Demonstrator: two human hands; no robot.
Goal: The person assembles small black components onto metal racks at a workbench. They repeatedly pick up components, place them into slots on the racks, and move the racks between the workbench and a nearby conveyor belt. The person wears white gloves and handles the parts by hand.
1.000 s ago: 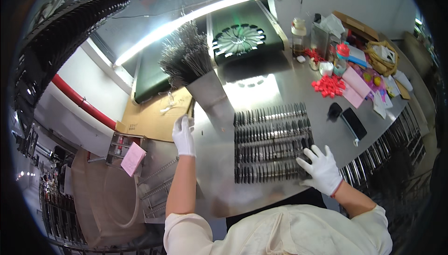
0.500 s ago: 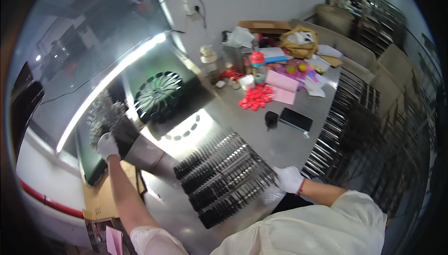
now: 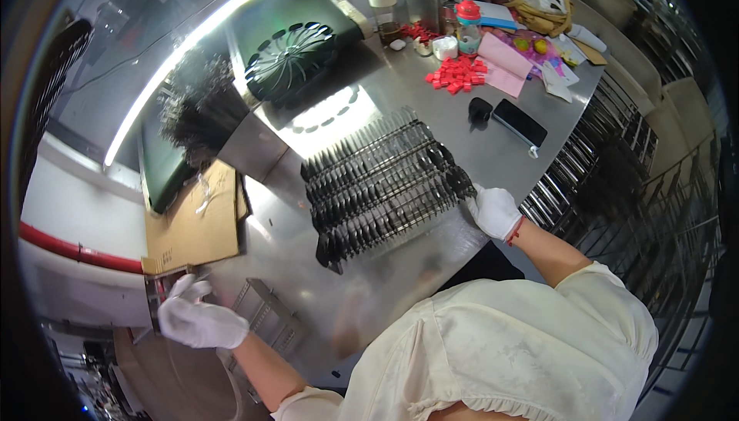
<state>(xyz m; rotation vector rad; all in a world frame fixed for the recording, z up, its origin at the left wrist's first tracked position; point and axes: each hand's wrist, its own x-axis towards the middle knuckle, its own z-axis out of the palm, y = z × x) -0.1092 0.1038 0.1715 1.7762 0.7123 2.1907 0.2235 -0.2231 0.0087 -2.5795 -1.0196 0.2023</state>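
My right hand [image 3: 495, 212], in a white glove, grips the right end of a metal rack [image 3: 385, 204] lined with rows of glossy black oval pieces. Only part of its fingers shows, curled at the rack's edge. Off the table's near left side, my gloved left hand [image 3: 202, 317] is raised with its fingers apart, and nothing can be made out in it. A cardboard sheet [image 3: 192, 217] lies just beyond that hand. Farther off, a metal box [image 3: 252, 148] holds a dense bunch of thin dark wire-like pieces [image 3: 202, 105].
A green block with a radial ring of dark pieces [image 3: 291, 59] stands behind the rack under a bright tube lamp [image 3: 204, 48]. Red small parts [image 3: 456, 75], a phone [image 3: 520, 122], bottles and papers occupy the far right. Metal racks [image 3: 573, 163] stand beyond the table's right edge.
My left hand has come away from the bunch of wire-like pieces, back toward me. My right hand stays at the rack's end. The view has shifted, and the rack's black pieces appear at another angle.
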